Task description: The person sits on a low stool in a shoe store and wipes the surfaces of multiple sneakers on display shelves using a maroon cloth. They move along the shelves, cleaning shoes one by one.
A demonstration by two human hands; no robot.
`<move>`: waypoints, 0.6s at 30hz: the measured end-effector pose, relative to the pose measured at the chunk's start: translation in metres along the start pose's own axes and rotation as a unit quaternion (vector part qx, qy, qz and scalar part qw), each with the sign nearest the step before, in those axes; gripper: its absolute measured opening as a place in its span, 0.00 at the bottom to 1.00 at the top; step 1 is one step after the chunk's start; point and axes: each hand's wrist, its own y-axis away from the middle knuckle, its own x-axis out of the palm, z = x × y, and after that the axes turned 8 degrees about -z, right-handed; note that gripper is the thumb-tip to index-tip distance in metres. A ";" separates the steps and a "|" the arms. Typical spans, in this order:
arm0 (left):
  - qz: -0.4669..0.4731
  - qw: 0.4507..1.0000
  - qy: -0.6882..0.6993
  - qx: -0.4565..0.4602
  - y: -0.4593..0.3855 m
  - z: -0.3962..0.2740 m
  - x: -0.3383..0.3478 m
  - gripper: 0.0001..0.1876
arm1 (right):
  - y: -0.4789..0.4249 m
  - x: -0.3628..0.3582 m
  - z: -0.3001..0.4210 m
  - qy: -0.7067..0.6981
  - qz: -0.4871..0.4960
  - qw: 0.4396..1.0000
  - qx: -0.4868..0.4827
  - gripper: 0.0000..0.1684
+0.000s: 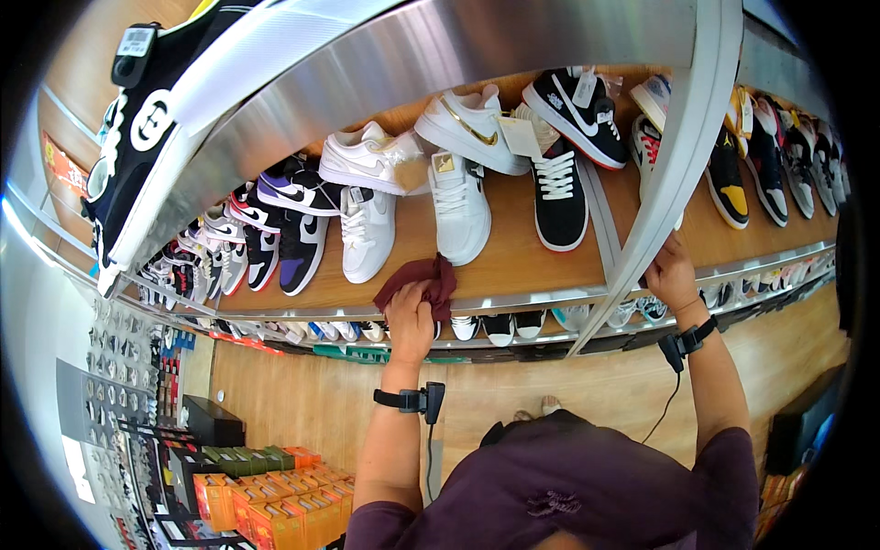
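Note:
My left hand (410,313) grips a crumpled maroon cloth (440,278) at the front edge of a wooden display shelf (509,275). Just behind the cloth stand a white sneaker with a gold tongue tag (462,220) and an all-white sneaker (368,237). To their right is a black sneaker with white laces (562,203). My right hand (672,275) is at the shelf front, beside the slanting metal upright (643,251). Its fingertips are partly hidden by the upright, and what they touch is unclear.
A wide metal upper shelf edge (440,51) crosses overhead, carrying a black shoe with a security tag (134,55). More sneakers sit tilted behind the front ones. Lower down runs another row of shoes (498,328). Orange boxes (275,505) are stacked on the left.

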 end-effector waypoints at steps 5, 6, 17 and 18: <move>-0.033 0.999 -0.001 -0.004 0.002 -0.009 0.004 0.19 | 0.007 0.004 0.011 0.050 -0.144 0.988 0.033 0.18; -0.034 0.999 -0.005 -0.004 0.001 -0.012 0.005 0.18 | 0.008 0.002 0.016 0.067 -0.178 0.981 0.037 0.18; -0.006 0.998 -0.011 0.054 -0.004 -0.005 -0.009 0.18 | 0.032 0.020 0.154 -0.121 -0.161 0.973 0.116 0.09; -0.001 0.998 0.000 0.065 -0.005 -0.003 -0.011 0.18 | 0.016 0.029 0.173 -0.135 -0.136 0.975 0.108 0.09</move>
